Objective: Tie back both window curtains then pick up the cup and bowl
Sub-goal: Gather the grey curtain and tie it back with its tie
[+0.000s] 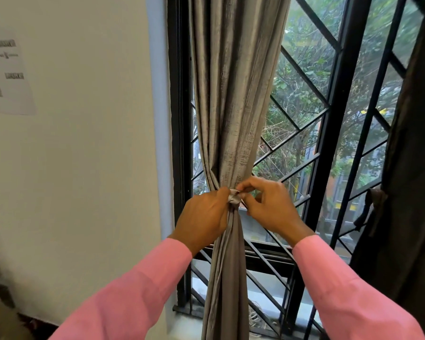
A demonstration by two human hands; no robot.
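White wall (84, 143) with one printed sheet of paper (10, 74) fills the left, and a black-framed window (329, 148) with a diagonal grille looks out on trees. Two curtains show. The grey curtain (233, 106) hangs gathered in front of the window, and the dark curtain (407, 168) stands at the right edge, where one dark band (371, 204) seems knotted round it already. Both hands meet at the grey curtain's waist. The left hand (204, 217) is curled round the bunched cloth, gripping it, and the right hand (270, 204) pinches the one pale tie-back (234, 197) between thumb and fingertips. This looks like the knotting of the second curtain. Next the tie-back needs drawing snug so the bunch holds when released. No cup or bowl is in view, so both are yet to be found
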